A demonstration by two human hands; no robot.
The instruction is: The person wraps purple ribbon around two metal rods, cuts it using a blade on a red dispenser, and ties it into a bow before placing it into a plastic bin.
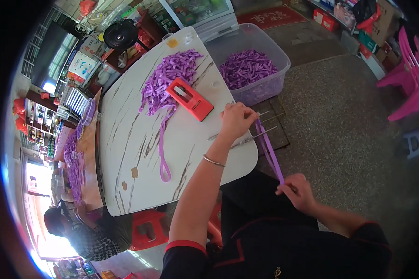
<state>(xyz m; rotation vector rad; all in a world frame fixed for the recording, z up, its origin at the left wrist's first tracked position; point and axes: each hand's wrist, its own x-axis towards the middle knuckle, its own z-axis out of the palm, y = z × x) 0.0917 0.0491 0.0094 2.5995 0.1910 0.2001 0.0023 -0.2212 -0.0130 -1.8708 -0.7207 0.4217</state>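
A purple ribbon strap (270,151) stretches between my two hands beyond the table's right edge. My left hand (237,120), a bangle on its wrist, pinches the strap's upper end beside thin metal rods (264,134) that stick out past the tabletop. Lower and to the right, my right hand (299,191) is closed on the strap's other end. A heap of folded purple straps (172,76) lies on the table, and one looped strap (163,153) trails from it toward me. Against the heap rests a red box-shaped device (191,100) with an opening in its top.
The white marbled table (139,135) fills the middle. A clear plastic bin (284,65) of purple straps stands behind its right edge. At left, another person (86,232) sits by a wooden table (91,172) with more straps. Red stools (146,230) and a pink chair (407,79) stand around.
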